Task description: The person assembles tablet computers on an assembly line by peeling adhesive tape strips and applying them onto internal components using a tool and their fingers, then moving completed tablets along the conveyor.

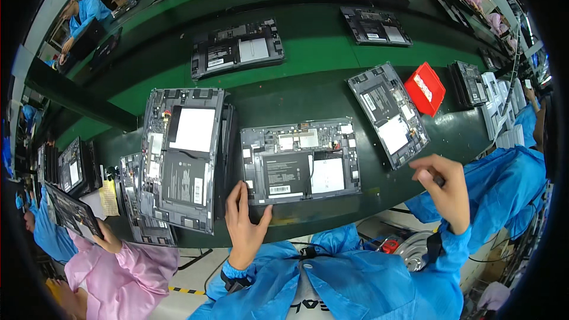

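An opened tablet-like device (pixel 311 175), its battery, circuit board and white pad exposed, lies flat on the dark green table in front of me. My left hand (pixel 246 222) is open, fingers apart, touching its lower left corner. My right hand (pixel 446 189) is raised near the table's edge at the right, apart from the devices. Its fingers are curled in; whatever they may hold is hidden. Nearest to it lies a second opened device (pixel 388 115), set at a slant. Left of the middle device stands a stack of opened devices (pixel 186 166).
A red bin (pixel 425 89) sits beyond the slanted device, with another device stack (pixel 468 85) beside it. Two opened devices lie on the green strip at the back, left (pixel 238 49) and right (pixel 376 26). At lower left, a co-worker in a pink sleeve (pixel 127 272) holds a device (pixel 74 213).
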Motion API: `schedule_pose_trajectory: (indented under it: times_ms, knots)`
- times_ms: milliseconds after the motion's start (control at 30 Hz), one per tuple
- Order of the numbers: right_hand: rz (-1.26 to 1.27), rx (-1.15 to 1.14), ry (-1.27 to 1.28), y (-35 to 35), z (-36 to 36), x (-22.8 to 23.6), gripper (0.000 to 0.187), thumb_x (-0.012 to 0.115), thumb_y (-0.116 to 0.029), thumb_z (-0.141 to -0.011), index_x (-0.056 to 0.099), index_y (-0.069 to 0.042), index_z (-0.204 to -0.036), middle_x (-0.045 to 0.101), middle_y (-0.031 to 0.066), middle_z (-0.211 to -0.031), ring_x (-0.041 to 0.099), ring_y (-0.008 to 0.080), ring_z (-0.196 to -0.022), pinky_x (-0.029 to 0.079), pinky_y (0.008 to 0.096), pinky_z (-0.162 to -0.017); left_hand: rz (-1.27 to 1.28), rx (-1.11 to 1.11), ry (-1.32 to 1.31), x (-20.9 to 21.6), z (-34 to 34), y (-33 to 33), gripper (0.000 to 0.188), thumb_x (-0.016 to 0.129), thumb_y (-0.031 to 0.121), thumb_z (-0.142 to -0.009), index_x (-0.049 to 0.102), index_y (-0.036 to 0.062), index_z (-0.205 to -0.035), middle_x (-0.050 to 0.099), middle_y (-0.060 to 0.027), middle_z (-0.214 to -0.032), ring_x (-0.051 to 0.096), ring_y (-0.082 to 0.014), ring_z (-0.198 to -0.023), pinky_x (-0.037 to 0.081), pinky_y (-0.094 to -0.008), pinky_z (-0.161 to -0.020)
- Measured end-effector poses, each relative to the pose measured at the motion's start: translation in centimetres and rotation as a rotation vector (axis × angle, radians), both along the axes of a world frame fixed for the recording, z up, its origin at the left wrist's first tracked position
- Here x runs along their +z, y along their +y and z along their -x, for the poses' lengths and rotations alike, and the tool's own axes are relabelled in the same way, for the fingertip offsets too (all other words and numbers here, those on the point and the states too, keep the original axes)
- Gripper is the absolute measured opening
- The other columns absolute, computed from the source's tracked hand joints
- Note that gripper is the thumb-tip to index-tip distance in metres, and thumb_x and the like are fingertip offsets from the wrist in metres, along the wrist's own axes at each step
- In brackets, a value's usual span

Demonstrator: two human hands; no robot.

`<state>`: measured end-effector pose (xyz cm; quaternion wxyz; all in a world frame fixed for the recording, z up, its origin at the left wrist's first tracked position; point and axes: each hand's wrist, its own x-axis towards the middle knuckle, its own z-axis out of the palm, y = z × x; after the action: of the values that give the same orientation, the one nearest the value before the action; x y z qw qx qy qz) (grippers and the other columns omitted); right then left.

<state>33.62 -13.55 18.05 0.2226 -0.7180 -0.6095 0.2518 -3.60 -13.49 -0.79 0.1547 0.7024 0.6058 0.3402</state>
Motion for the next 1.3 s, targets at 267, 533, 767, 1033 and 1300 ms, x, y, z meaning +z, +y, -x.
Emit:
schedule_pose_trajectory:
  times_ms: [267, 533, 767, 1033, 1300]
  knots:
    - [-0.284, -0.179, 0.480, -1.6, 3.0, -10.3, 0.043, 0.049, -0.035, -0.110, 0.069, 0.001, -0.094, 0.061, 0.0019, -0.082, 0.054, 0.0108, -0.076, 0.041, 0.0298, -0.066, -0.336, -0.391, 0.216, 3.6, -3.2, 2.2, 0.044, 0.077, 0.003, -0.084, 0.073, 0.0066, -0.128, 0.068, -0.0074, -0.132, 0.060, -0.0269, -0.110, 0.051, -0.0394, -0.091]
    - [-0.336, 0.152, 0.382, 2.8, 5.0, -16.5, 0.020, 0.086, -0.008, -0.087, 0.072, 0.002, -0.099, 0.077, 0.0108, -0.090, 0.074, 0.0184, -0.081, 0.057, 0.0318, -0.070, -0.333, -0.625, 0.453, 1.9, -4.7, 5.7, 0.036, 0.078, 0.020, -0.089, 0.074, 0.0080, -0.122, 0.068, -0.0003, -0.135, 0.061, -0.0219, -0.106, 0.049, -0.0355, -0.089]
    - [-0.480, 0.351, -0.226, 4.8, 5.1, -14.6, 0.019, 0.081, -0.016, -0.089, 0.074, -0.009, -0.105, 0.070, 0.0102, -0.089, 0.069, 0.0310, -0.073, 0.056, 0.0396, -0.065, -0.321, -0.699, 0.370, 1.3, -4.7, 7.4, 0.038, 0.077, 0.023, -0.090, 0.072, 0.0060, -0.124, 0.067, -0.0016, -0.136, 0.060, -0.0206, -0.105, 0.048, -0.0360, -0.090]
    - [-0.507, 0.375, -0.028, 7.1, 5.8, -17.9, 0.027, 0.088, -0.012, -0.082, 0.080, -0.005, -0.107, 0.070, 0.0070, -0.090, 0.065, 0.0180, -0.066, 0.051, 0.0312, -0.055, -0.292, -0.717, 0.338, 0.8, -4.5, 8.7, 0.040, 0.079, 0.024, -0.089, 0.072, 0.0079, -0.126, 0.068, 0.0020, -0.135, 0.061, -0.0196, -0.105, 0.049, -0.0357, -0.092]
    - [-0.630, 0.363, 0.065, 7.9, 6.4, -18.8, 0.023, 0.088, -0.007, -0.081, 0.081, -0.004, -0.102, 0.072, 0.0062, -0.093, 0.068, 0.0173, -0.070, 0.053, 0.0286, -0.057, -0.298, -0.718, 0.298, 0.6, -4.3, 9.2, 0.042, 0.078, 0.023, -0.089, 0.072, 0.0081, -0.129, 0.070, 0.0032, -0.135, 0.061, -0.0188, -0.102, 0.049, -0.0349, -0.090]
